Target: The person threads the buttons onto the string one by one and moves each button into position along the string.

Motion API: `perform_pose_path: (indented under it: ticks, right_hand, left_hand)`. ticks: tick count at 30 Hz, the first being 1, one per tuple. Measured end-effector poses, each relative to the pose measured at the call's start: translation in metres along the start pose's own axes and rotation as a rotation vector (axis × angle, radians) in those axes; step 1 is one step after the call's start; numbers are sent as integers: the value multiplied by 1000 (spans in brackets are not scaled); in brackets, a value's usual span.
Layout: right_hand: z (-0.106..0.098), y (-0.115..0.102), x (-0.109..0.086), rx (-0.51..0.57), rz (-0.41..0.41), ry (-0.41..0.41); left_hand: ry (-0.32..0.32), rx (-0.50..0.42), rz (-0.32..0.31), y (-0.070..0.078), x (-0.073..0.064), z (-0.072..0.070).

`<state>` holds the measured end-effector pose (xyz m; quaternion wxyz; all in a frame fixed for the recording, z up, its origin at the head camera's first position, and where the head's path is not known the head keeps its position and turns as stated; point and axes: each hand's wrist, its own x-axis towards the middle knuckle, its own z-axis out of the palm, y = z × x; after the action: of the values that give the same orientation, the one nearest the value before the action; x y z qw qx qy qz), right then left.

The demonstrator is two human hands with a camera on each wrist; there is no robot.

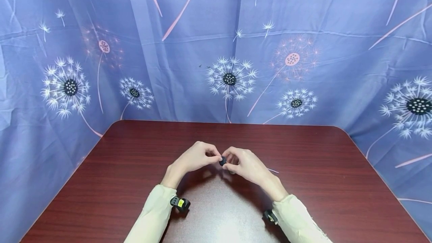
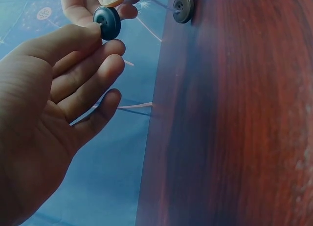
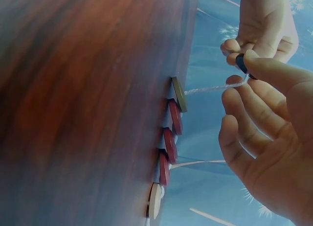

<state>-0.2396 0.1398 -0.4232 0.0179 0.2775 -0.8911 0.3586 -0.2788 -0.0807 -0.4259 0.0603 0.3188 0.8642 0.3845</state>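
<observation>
Both hands meet over the middle of the dark red table (image 1: 135,168). Between them is a small dark round button (image 1: 222,160). My right hand (image 1: 228,163) pinches the dark button (image 3: 241,62) under its thumb. A white string (image 3: 215,88) runs from those fingers down to a row of buttons on the table. My left hand (image 1: 216,157) has its fingertips curled onto the button (image 2: 107,22) from the other side, and its index finger touches the rim. The row starts with an olive button (image 3: 179,94), then several red ones (image 3: 169,144), then a cream one (image 3: 155,200).
A blue dandelion-print curtain (image 1: 216,48) hangs close behind and beside the table. A loose bit of white string (image 1: 273,170) lies to the right of my right hand. Another dark button (image 2: 183,8) lies on the wood near the hands.
</observation>
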Motion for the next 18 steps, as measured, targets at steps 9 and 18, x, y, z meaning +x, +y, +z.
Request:
perform_pose_path:
  ticks: [9, 18]
  right_hand:
    - [-2, 4, 0, -31, -11, -12]
    - [-3, 7, -3, -146, -16, -35]
  left_hand:
    - [-41, -12, -13, -6, -1, -3]
    - [-95, -31, -3, -8, -2, -5]
